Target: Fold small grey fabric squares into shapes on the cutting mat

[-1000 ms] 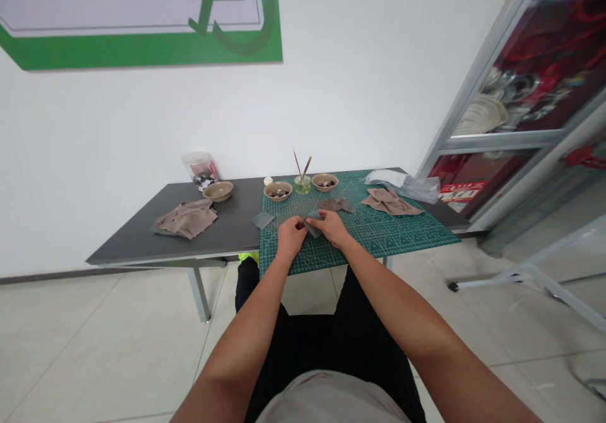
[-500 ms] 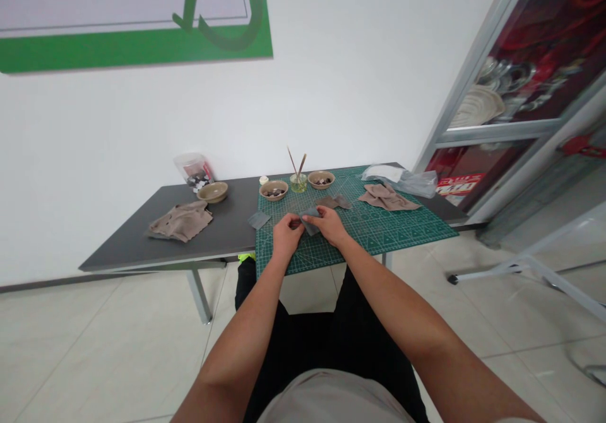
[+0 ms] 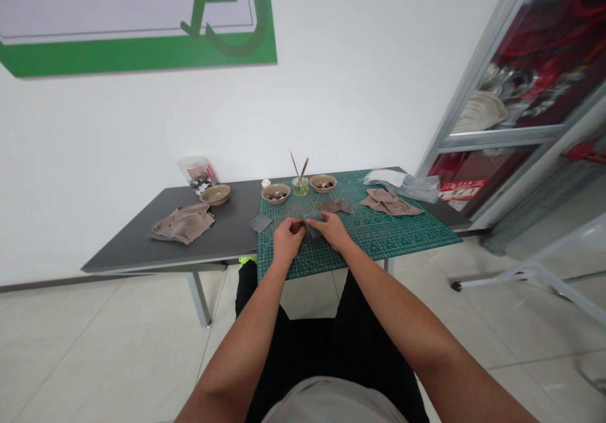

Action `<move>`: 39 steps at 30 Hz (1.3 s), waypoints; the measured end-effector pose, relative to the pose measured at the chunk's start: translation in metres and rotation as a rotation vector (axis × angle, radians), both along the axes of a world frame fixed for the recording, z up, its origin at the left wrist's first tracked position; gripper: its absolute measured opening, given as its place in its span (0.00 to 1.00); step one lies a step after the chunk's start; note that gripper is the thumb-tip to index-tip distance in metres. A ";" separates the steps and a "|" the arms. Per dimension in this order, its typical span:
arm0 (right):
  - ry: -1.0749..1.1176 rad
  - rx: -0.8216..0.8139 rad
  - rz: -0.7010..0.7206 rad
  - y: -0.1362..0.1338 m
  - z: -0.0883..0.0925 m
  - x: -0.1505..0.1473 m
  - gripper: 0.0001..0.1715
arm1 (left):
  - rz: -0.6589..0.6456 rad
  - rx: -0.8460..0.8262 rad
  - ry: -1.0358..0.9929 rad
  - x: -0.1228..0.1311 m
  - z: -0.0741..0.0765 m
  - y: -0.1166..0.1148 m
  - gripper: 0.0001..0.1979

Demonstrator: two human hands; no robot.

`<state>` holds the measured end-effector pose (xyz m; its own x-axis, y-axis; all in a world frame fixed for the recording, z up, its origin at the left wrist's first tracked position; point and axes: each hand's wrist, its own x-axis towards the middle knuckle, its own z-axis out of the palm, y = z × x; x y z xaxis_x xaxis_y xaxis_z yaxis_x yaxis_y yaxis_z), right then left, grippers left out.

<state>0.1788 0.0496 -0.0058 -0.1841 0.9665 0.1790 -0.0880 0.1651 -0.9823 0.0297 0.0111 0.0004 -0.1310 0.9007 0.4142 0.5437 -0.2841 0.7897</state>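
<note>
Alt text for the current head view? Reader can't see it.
A person's right hand holds a small gray sheet, the left hand close beside it, over a green cutting mat. Beyond, a jar with two sticks stands between two bowls of small pieces.

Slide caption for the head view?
Right hand holding a gray sheet beside the left hand over a green mat on a dark table.

We find the scene lit softly and fairly evenly, the wall (image 3: 360, 101) pale and bright. At upper right, the glass (image 3: 534, 38) throws back a white streak of glare. The floor (image 3: 118, 347) has a dull sheen, with only soft shadow beneath the table (image 3: 142, 243). Fine detail on the patch (image 3: 314, 221) blurs for us, and the wide lens stretches the forearms (image 3: 392, 303) and tilts the door frame (image 3: 468, 82).
</note>
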 end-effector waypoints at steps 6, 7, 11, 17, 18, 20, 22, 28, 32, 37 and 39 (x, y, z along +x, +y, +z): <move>-0.050 -0.025 -0.001 -0.002 0.003 0.001 0.18 | -0.005 0.011 0.046 -0.001 0.000 0.000 0.05; -0.050 -0.026 0.003 -0.001 0.002 0.001 0.18 | -0.010 0.013 0.059 -0.001 -0.001 0.000 0.05; -0.109 -0.003 -0.013 0.001 0.001 0.001 0.17 | -0.030 0.029 0.102 -0.002 -0.001 0.001 0.05; -0.212 0.058 -0.036 0.003 -0.001 0.001 0.16 | -0.023 0.015 0.171 0.001 -0.001 -0.001 0.04; -0.195 0.055 -0.019 0.003 -0.001 0.001 0.16 | -0.011 0.006 0.159 0.001 -0.001 -0.001 0.04; -0.147 0.039 0.025 0.003 0.000 0.002 0.16 | 0.009 -0.019 0.116 0.001 0.000 0.000 0.03; -0.115 0.014 0.056 0.003 0.000 0.002 0.16 | 0.004 -0.042 0.083 0.000 0.000 0.001 0.04; -0.106 -0.058 0.058 0.007 0.002 0.002 0.20 | -0.042 -0.002 0.148 0.000 -0.002 0.002 0.05; -0.076 -0.067 0.054 0.006 0.003 0.001 0.22 | -0.013 -0.006 0.124 0.002 -0.001 0.000 0.03; -0.053 -0.082 0.087 0.004 0.005 0.001 0.22 | -0.014 -0.063 0.054 0.000 0.001 0.000 0.03; -0.061 -0.083 0.053 0.005 0.005 0.000 0.22 | -0.048 -0.052 0.084 0.000 0.001 0.000 0.04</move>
